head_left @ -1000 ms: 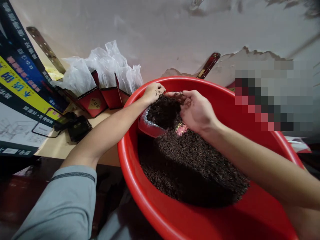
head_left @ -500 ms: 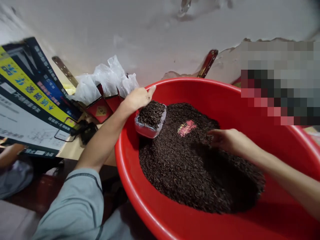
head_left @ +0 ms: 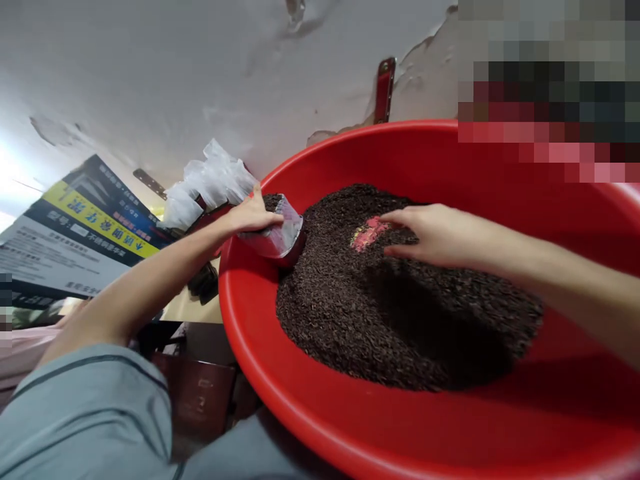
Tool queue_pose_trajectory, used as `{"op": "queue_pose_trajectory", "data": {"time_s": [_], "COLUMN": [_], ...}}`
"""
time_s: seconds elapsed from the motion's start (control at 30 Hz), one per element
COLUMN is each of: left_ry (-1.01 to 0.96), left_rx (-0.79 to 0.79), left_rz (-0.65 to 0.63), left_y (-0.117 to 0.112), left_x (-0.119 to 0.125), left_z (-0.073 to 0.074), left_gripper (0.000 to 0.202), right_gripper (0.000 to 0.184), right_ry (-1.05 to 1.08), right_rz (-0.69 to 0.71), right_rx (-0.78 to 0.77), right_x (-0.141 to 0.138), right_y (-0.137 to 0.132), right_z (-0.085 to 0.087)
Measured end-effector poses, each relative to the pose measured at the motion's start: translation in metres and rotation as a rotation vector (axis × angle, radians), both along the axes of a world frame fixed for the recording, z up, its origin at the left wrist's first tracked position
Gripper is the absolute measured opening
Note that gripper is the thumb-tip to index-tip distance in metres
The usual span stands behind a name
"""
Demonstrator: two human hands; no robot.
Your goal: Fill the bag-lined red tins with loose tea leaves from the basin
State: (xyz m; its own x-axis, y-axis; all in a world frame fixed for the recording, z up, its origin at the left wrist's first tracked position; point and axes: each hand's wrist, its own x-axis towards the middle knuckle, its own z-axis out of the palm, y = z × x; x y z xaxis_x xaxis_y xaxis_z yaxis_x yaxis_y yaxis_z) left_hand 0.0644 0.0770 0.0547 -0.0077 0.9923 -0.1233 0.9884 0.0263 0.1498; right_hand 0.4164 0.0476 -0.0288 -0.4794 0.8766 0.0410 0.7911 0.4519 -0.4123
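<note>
My left hand (head_left: 257, 215) grips a small red box lined with clear plastic (head_left: 286, 237), at the left inside edge of a big red basin (head_left: 250, 320). The box is tilted, and dark leaves show at its mouth, partly hidden by my fingers. A broad heap of dark, dry, tea-like leaves (head_left: 340, 313) covers the basin's bottom. On the heap lies a small pink and yellow patch (head_left: 371, 233); its kind is unclear. My right hand (head_left: 430, 233) is over the heap beside this patch, thumb and fingers apart, holding nothing.
Left of the basin stand red boxes with white plastic bags (head_left: 215, 177) rising from them. A large printed carton (head_left: 85, 233) leans farther left. Behind is a stained wall (head_left: 210, 80) with a red strap-like piece (head_left: 384, 90). A dark red case (head_left: 197, 400) lies below.
The box has tipped in my left hand, its opening turning away. My right hand has moved left towards the pink patch, and its fingers have spread. The camera view has shifted too.
</note>
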Motion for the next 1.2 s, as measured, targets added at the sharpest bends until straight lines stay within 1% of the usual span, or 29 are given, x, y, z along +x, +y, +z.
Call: {"op": "queue_pose_trajectory", "data": {"time_s": [0.07,0.1,0.17,0.23,0.27,0.3,0.33,0.37,0.4,0.47,0.53,0.6,0.63,0.7,0.8,0.83,0.87,0.93,1.0,1.07,1.1,1.13,1.17,1.2], "left_ry": [0.100,0.155,0.212,0.234,0.239,0.238,0.232,0.224,0.221,0.229,0.253,0.278,0.283,0.285,0.267,0.258,0.251,0.243,0.242,0.242,0.247,0.258,0.272,0.286], "left_rx": [-0.031,-0.030,0.019,0.059,0.072,0.081,0.083,0.083,0.078,0.077,0.077,0.056,0.051,0.018,-0.026,-0.020,0.004,0.068,0.107,0.075,0.040,0.005,-0.017,-0.030], "left_rz": [0.084,0.078,-0.023,-0.121,-0.160,-0.195,-0.233,-0.272,-0.309,-0.376,-0.417,-0.416,-0.410,-0.367,-0.270,-0.267,-0.297,-0.430,-0.617,-0.812,-0.888,-0.941,-0.962,-0.954], "left_y": [0.001,-0.001,-0.004,-0.005,-0.004,-0.002,0.001,0.006,0.011,0.023,0.036,0.047,0.051,0.056,0.058,0.058,0.058,0.060,0.066,0.073,0.075,0.077,0.077,0.076], "left_x": [0.001,0.004,0.017,0.035,0.045,0.058,0.071,0.086,0.102,0.135,0.168,0.194,0.204,0.217,0.219,0.217,0.214,0.208,0.203,0.199,0.197,0.195,0.193,0.191], "left_z": [0.013,0.023,0.045,0.065,0.072,0.076,0.076,0.072,0.064,0.041,0.014,-0.011,-0.021,-0.034,-0.042,-0.044,-0.046,-0.050,-0.052,-0.051,-0.050,-0.049,-0.049,-0.049], "left_gripper": [0.117,0.120,0.125,0.124,0.123,0.121,0.120,0.119,0.119,0.119,0.119,0.120,0.117,0.112,0.106,0.104,0.102,0.100,0.096,0.086,0.083,0.084,0.089,0.099], "right_gripper": [0.066,0.067,0.067,0.065,0.064,0.064,0.063,0.063,0.062,0.059,0.055,0.049,0.045,0.041,0.039,0.039,0.039,0.037,0.034,0.032,0.032,0.033,0.034,0.035], "right_ry": [0.035,0.044,0.052,0.051,0.049,0.047,0.049,0.055,0.065,0.083,0.082,0.062,0.048,0.029,0.024,0.025,0.027,0.037,0.049,0.054,0.054,0.054,0.058,0.065], "right_rz": [-0.076,-0.105,-0.134,-0.160,-0.178,-0.196,-0.212,-0.223,-0.233,-0.253,-0.296,-0.353,-0.382,-0.432,-0.457,-0.452,-0.443,-0.409,-0.374,-0.358,-0.361,-0.368,-0.376,-0.379], "right_rx": [0.044,0.060,0.085,0.104,0.103,0.095,0.085,0.077,0.077,0.105,0.134,0.146,0.146,0.133,0.090,0.075,0.062,0.038,0.009,-0.013,-0.020,-0.024,-0.027,-0.032], "right_x": [0.008,0.012,0.016,0.019,0.020,0.022,0.023,0.025,0.027,0.034,0.041,0.047,0.050,0.053,0.050,0.048,0.044,0.037,0.031,0.028,0.028,0.028,0.030,0.032], "right_y": [0.007,0.008,0.006,0.000,-0.002,-0.004,-0.004,-0.003,-0.001,0.006,0.014,0.021,0.024,0.028,0.028,0.026,0.024,0.020,0.015,0.012,0.011,0.011,0.010,0.011], "right_z": [0.009,0.015,0.028,0.041,0.046,0.050,0.051,0.051,0.050,0.044,0.036,0.030,0.028,0.027,0.031,0.033,0.035,0.039,0.042,0.044,0.044,0.045,0.045,0.046]}}
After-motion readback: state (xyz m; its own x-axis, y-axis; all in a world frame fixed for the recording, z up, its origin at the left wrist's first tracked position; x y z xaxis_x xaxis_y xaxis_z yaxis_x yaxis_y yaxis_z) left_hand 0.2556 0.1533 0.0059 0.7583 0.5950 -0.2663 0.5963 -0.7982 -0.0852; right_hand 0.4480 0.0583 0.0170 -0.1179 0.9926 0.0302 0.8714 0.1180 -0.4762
